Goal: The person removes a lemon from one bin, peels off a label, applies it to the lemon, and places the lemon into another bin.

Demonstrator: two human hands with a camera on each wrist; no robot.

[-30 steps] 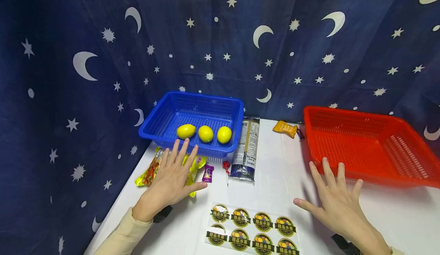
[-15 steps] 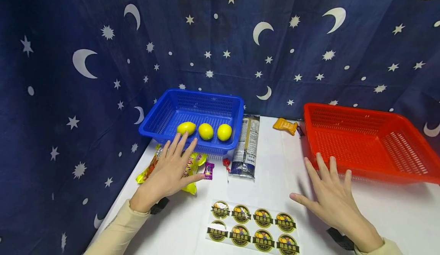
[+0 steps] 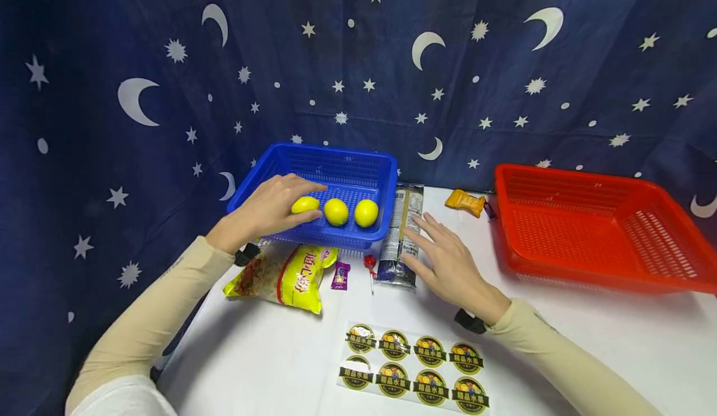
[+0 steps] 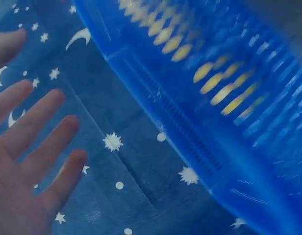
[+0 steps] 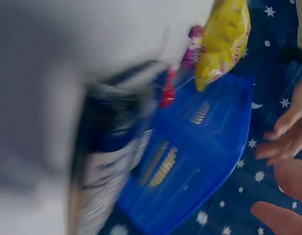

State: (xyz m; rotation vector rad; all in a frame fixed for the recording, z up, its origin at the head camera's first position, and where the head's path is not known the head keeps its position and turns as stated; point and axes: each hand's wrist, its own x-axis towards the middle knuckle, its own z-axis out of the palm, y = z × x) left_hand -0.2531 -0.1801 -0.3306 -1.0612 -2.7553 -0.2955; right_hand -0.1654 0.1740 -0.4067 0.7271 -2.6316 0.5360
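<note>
Star-print backdrop, white table (image 3: 269,366); left hand (image 3: 269,207) has risen into the blue basket (image 3: 386,182), fingers curling on the leftmost lemon (image 3: 305,204); right hand (image 3: 448,263), now open, nears the dark packet (image 3: 400,232).

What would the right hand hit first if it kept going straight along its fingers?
Probably the dark noodle packet: the right hand has open fingers pointing up-left over it, toward the blue basket. Its height above the packet is unclear.
</note>
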